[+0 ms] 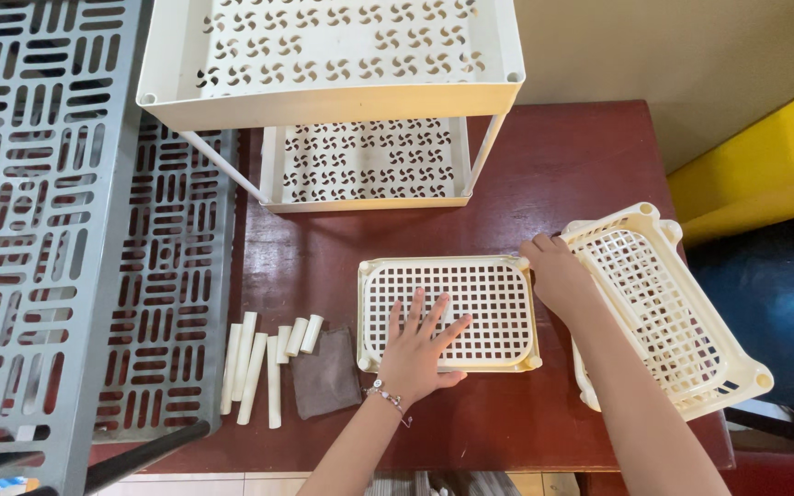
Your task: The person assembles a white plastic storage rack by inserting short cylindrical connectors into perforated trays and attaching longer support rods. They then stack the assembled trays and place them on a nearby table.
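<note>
Your left hand (pixel 418 354) lies flat, fingers spread, on the tray (pixel 449 313). Your right hand (pixel 555 273) grips its corner, beside a second tray (pixel 668 308).

Probably home: plastic shelf rack (pixel 323 92), lattice trays (pixel 449 312) on wooden table (pixel 562 165).

A dark red-brown wooden table (pixel 544 165), with a cream two-level rack (pixel 342 92) standing at its far edge on thin white legs. Near the middle, a flat cream tray (pixel 507 285) with a grid of square holes, and just to its right a second cream tray (pixel 682 312), tilted, partly over the right table edge. At the front left, a row of short cream tubes (pixel 259 367) lying side by side, a small grey-brown cloth (pixel 323 377) right beside them, and a grey slotted panel (pixel 172 276) covering the left side.
</note>
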